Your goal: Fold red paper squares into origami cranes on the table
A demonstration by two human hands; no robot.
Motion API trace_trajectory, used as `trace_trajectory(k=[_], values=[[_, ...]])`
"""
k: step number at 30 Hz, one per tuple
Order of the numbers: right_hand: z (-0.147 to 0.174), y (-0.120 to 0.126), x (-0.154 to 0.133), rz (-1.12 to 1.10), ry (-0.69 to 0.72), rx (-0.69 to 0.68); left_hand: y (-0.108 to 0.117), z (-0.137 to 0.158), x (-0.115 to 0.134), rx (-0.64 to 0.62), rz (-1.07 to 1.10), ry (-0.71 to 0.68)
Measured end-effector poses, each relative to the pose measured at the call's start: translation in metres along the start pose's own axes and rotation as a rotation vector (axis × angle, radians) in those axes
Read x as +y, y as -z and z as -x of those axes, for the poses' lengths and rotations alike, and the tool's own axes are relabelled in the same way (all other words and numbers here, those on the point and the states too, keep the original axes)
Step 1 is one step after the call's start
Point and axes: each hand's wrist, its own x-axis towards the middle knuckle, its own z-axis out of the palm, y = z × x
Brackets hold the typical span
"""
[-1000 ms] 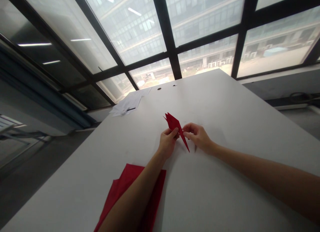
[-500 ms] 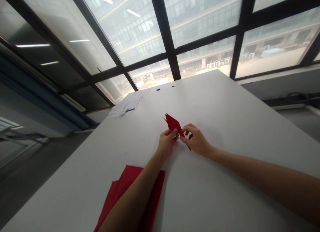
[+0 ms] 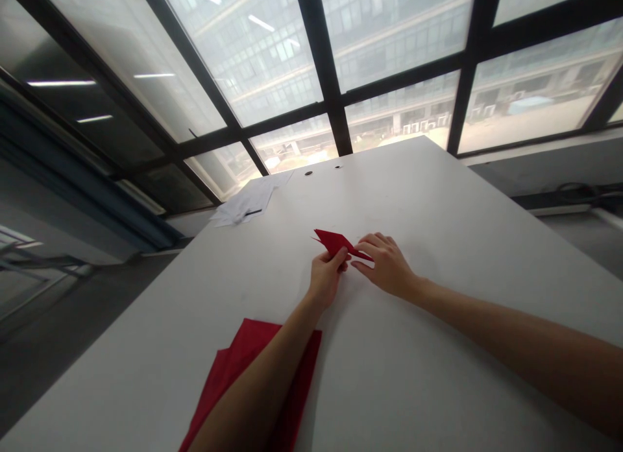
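Note:
My left hand (image 3: 327, 275) pinches a folded piece of red paper (image 3: 333, 242) between thumb and fingers, just above the white table. The paper has pointed ends: a split one juts to the upper left, and a narrow one runs right. My right hand (image 3: 387, 264) is at this narrow end, which passes between its bent fingers and its thumb. The index fingertip seems to touch the paper, while the thumb stands apart below it. Under my left forearm lie larger red paper sheets (image 3: 248, 335), partly hidden by the arm.
White papers (image 3: 248, 202) with a dark, thin object (image 3: 253, 213) on them lie at the table's far left. Two small round holes, one of them a dark hole (image 3: 308, 173), are near the far edge of the white table (image 3: 413, 199). Dark-framed windows rise behind it.
The folded paper has turned: its narrow end, which pointed down to the right, now points nearly straight right. My right thumb has come away from it, and the right fingers have shifted slightly upward.

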Motion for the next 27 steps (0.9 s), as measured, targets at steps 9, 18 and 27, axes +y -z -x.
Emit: trace_trajectory(k=[9,18,27], values=[[-0.001,0.000,0.008,0.176,0.045,-0.003,-0.002,0.000,-0.001,0.032,-0.091,0.012],[-0.004,0.002,0.010,0.244,0.095,-0.018,0.001,-0.001,-0.004,0.007,-0.177,0.012],[-0.004,0.004,0.007,0.333,0.086,-0.026,0.001,-0.003,-0.001,-0.001,-0.135,0.058]])
